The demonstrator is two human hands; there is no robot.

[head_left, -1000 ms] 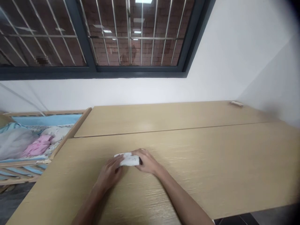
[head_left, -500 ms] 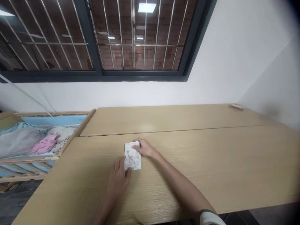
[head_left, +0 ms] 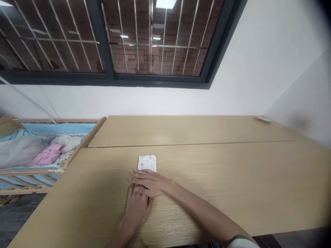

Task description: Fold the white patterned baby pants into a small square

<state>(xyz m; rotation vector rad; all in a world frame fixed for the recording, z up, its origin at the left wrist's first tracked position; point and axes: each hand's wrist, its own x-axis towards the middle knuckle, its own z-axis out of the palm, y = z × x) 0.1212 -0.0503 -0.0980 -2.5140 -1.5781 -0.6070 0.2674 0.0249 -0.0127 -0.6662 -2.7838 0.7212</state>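
Observation:
A small folded white piece with faint print, like a folded diaper (head_left: 147, 162), lies flat on the wooden tabletop (head_left: 212, 175). My right hand (head_left: 150, 182) rests across its near half, fingers stretched out to the left and pressed flat. Just below, my left hand (head_left: 139, 203) lies at the near edge of the piece, palm down. Its fingers point away from me, and their tips are partly covered by my right hand. The near part of the white piece is hidden under both hands.
A wooden crib (head_left: 28, 172) with blue lining, pink cloth (head_left: 49, 154) and bedding stands at the left against the table. A barred window (head_left: 157, 41) is in the white wall behind. A small white object (head_left: 263, 119) lies at the far right corner.
My right hand has moved from the far edge of the white piece down onto its near half, fingers flattening. My left hand has shifted slightly right and nearer to me.

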